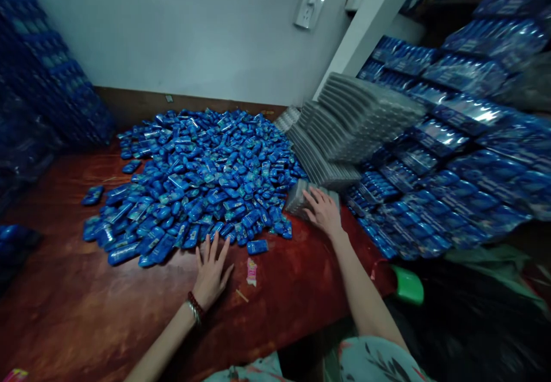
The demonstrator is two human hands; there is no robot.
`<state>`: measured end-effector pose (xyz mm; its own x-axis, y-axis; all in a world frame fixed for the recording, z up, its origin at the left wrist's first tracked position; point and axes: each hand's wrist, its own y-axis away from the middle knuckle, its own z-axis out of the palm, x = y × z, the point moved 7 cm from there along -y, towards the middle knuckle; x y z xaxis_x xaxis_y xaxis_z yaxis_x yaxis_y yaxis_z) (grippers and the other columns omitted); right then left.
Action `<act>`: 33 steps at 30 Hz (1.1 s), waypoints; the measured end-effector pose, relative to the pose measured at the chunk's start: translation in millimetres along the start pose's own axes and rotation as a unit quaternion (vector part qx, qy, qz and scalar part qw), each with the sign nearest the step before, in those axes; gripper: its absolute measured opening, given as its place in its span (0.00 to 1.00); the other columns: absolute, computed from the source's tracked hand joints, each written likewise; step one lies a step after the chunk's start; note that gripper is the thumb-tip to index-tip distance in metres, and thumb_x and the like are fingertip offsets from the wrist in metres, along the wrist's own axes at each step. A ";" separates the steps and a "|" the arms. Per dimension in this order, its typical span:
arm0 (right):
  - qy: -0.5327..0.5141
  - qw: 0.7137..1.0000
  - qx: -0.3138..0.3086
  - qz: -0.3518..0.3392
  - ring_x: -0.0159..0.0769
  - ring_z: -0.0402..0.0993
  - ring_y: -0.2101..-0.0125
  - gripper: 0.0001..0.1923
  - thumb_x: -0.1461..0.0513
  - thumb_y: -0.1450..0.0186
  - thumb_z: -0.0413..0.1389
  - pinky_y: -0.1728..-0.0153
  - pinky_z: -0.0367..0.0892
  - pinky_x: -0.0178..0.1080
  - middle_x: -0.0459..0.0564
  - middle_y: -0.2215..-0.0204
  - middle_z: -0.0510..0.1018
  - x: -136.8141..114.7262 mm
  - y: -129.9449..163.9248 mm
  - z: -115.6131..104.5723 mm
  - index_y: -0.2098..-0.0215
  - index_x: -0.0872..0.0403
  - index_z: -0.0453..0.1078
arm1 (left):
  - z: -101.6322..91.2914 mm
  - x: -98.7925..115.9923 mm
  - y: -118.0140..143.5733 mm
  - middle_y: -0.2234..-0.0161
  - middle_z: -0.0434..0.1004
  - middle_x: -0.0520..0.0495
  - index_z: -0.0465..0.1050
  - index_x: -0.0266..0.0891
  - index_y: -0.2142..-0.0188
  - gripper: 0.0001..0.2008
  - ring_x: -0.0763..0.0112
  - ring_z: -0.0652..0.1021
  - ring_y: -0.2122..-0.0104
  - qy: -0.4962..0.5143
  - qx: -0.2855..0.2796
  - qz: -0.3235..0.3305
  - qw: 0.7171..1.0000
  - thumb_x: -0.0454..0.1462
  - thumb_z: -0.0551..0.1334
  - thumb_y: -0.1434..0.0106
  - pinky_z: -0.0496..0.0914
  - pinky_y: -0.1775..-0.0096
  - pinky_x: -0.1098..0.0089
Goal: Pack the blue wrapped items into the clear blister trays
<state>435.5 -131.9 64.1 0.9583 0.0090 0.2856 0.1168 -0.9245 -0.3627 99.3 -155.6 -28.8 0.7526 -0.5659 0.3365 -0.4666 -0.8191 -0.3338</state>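
Observation:
My left hand (210,274) lies with spread fingers on the table, its fingertips at the near edge of a big heap of small blue packets (215,169). Nothing is held in it. On that wrist are a dark beaded bracelet (196,303) and a lighter one. My right hand (322,212) rests, fingers apart, on a low stack of clear plastic trays (297,198) beside the heap's right edge. A single blue packet (257,247) lies apart between the hands, with a small pink wrapper (252,271) nearer to me.
Taller stacks of clear plastic trays (357,123) lean at the back right. Filled blue packs are piled on the right (451,198) and left (51,54). The red-brown table (86,301) meets a wall (193,31) behind. A green object (408,285) sits at the table's right edge.

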 end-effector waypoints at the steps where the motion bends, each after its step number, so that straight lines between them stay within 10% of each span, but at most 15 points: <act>1: -0.005 1.000 0.002 -0.011 0.46 0.57 0.44 0.29 0.55 0.36 0.50 0.48 0.54 0.47 0.57 0.41 0.61 1.0 1.0 -1.1 0.38 0.53 0.53 | -1.6 0.0 1.5 0.35 0.40 0.38 0.46 0.43 0.36 0.29 0.50 0.41 0.36 0.002 0.003 -0.001 1.000 0.38 0.52 0.35 0.47 0.43 0.42; 10: 0.005 0.986 0.142 0.089 0.42 0.63 0.50 0.20 0.61 0.33 0.46 0.50 0.55 0.45 0.56 0.52 0.73 -1.5 44.4 -3.0 0.44 0.54 0.63 | -19.1 -1.8 29.4 0.34 0.36 0.39 0.37 0.48 0.35 0.32 0.51 0.43 0.36 0.037 0.003 -0.019 0.999 0.35 0.51 0.35 0.51 0.43 0.44; 21: 0.040 0.966 0.135 0.216 0.46 0.65 0.56 0.21 0.60 0.35 0.46 0.56 0.58 0.49 0.58 0.55 0.71 51.4 122.9 -11.0 0.45 0.53 0.63 | -9.4 -8.6 47.1 0.34 0.33 0.43 0.42 0.51 0.36 0.31 0.50 0.46 0.36 0.062 0.016 -0.004 0.998 0.33 0.52 0.36 0.52 0.42 0.44; 33: -0.006 0.970 0.190 0.152 0.42 0.64 0.56 0.18 0.61 0.35 0.46 0.51 0.57 0.48 0.56 0.59 0.71 29.8 52.9 21.9 0.49 0.52 0.68 | 2.1 -2.9 50.0 0.34 0.37 0.44 0.55 0.47 0.40 0.25 0.52 0.45 0.36 0.096 0.002 0.000 0.995 0.32 0.52 0.36 0.54 0.42 0.45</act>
<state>476.0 -172.2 34.0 0.9662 -0.2355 0.1048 -0.0863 -0.6785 -0.7295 74.8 -194.8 -48.3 0.6494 -0.5745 0.4982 -0.4647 -0.8184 -0.3381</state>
